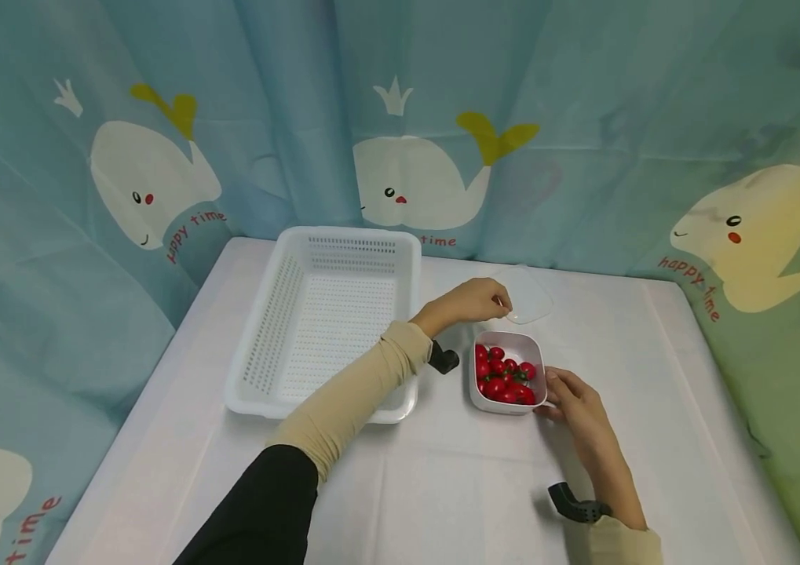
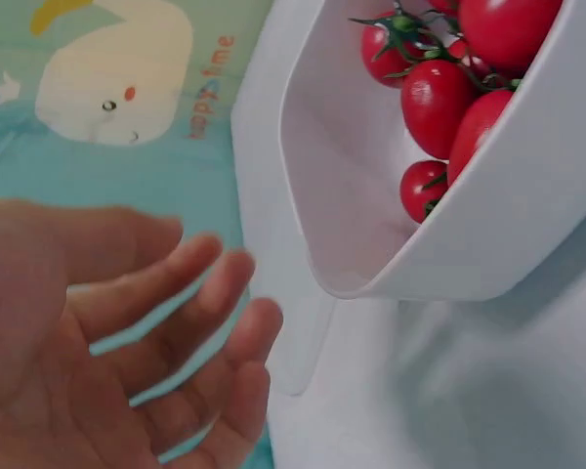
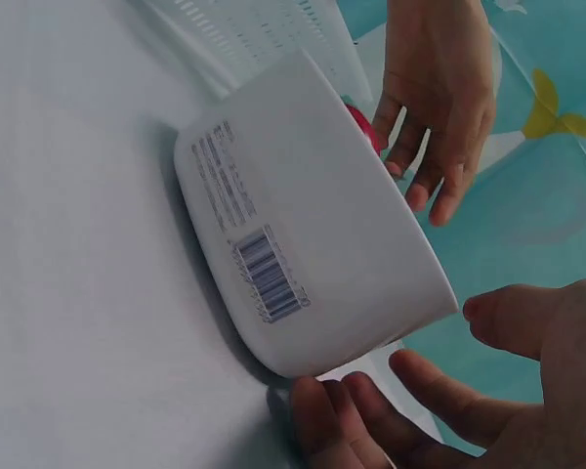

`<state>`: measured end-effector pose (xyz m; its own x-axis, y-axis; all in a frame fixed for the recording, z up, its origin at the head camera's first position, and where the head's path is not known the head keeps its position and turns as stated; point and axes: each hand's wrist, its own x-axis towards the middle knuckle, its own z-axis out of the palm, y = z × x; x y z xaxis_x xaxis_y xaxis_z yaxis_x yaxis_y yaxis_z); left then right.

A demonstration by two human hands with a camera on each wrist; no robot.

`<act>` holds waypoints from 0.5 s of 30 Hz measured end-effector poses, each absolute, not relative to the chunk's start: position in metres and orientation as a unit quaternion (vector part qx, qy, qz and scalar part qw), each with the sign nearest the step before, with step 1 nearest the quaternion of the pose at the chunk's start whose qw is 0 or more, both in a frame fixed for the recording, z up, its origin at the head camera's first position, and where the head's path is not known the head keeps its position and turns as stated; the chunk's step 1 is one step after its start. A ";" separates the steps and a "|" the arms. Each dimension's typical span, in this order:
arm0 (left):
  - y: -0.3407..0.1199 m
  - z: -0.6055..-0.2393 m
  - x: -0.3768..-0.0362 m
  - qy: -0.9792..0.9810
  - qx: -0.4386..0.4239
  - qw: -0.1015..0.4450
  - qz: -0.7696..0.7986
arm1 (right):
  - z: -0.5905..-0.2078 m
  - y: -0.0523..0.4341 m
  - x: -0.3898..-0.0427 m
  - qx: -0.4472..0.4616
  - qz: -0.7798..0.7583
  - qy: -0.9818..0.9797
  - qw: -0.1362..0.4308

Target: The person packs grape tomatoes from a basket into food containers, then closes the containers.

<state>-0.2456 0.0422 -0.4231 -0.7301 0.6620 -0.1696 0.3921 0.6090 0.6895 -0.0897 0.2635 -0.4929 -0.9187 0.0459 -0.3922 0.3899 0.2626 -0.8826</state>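
Observation:
A white container (image 1: 473, 386) full of cherry tomatoes (image 1: 502, 377) stands on the table, uncovered. My right hand (image 1: 558, 392) holds its near right corner: in the right wrist view the fingers (image 3: 322, 396) curl under the container (image 3: 303, 225) and the thumb sits at its rim. My left hand (image 1: 502, 302) hovers just behind the container, its fingertips by the edge of a clear lid (image 1: 530, 298) that lies flat on the table. That left hand (image 2: 205, 322) is relaxed with spread fingers (image 3: 425, 166) and holds nothing. The tomatoes (image 2: 435, 93) fill the container (image 2: 527, 195).
A large white perforated basket (image 1: 329, 314) stands to the left of the container, partly under my left forearm. A white cloth (image 1: 442, 486) covers the table. Whale-print curtains (image 1: 400, 118) close off the back and both sides.

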 end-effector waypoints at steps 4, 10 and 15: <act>0.043 -0.426 -0.252 0.879 0.252 0.208 0.347 | -0.493 0.268 -0.101 0.135 -0.580 0.790 0.144; 0.049 -0.434 -0.260 0.883 0.149 0.204 0.395 | -0.494 0.275 -0.126 0.120 -0.575 0.798 0.134; 0.056 -0.443 -0.265 0.842 0.029 0.229 0.487 | -0.493 0.277 -0.149 0.095 -0.578 0.804 0.105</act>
<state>-0.2654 0.0563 -0.4434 -0.8937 0.2721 -0.3567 -0.1735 0.5237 0.8341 -0.1494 0.2771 -0.4931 -0.9598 0.0318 -0.2788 0.2744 0.3145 -0.9087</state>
